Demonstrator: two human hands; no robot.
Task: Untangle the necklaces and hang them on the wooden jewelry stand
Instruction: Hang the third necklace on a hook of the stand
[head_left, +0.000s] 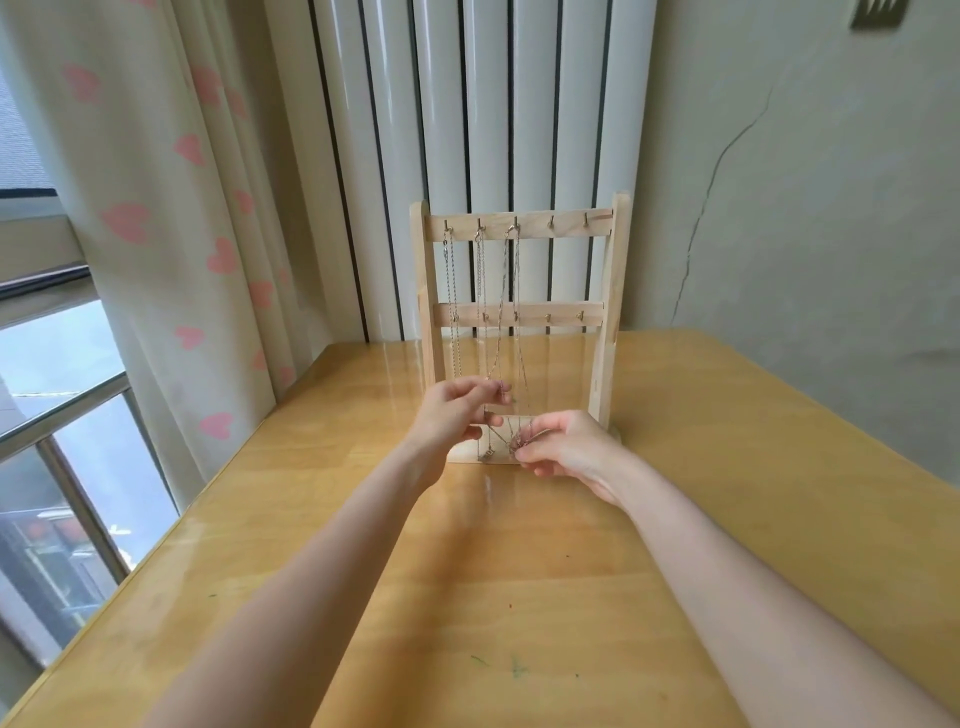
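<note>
Three chains (480, 312) hang from the top-rail hooks of the stand (605, 332) near the table's (727, 467) far edge. Your left hand (457, 410) pinches one strand; your right hand (563, 447) pinches the bunched ends — part them slowly, without tugging the hooks.

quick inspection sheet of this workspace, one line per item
surface: glossy wooden table, faint green marks near the front
job's things: wooden jewelry stand upright; necklaces hang from three top hooks, lower ends crossed
clutter: nothing seen
grippers: left hand pinches a chain; right hand pinches bunched chain near the base
cables: nothing seen
surroundings: heart-print curtain, window, white radiator, cracked wall
</note>
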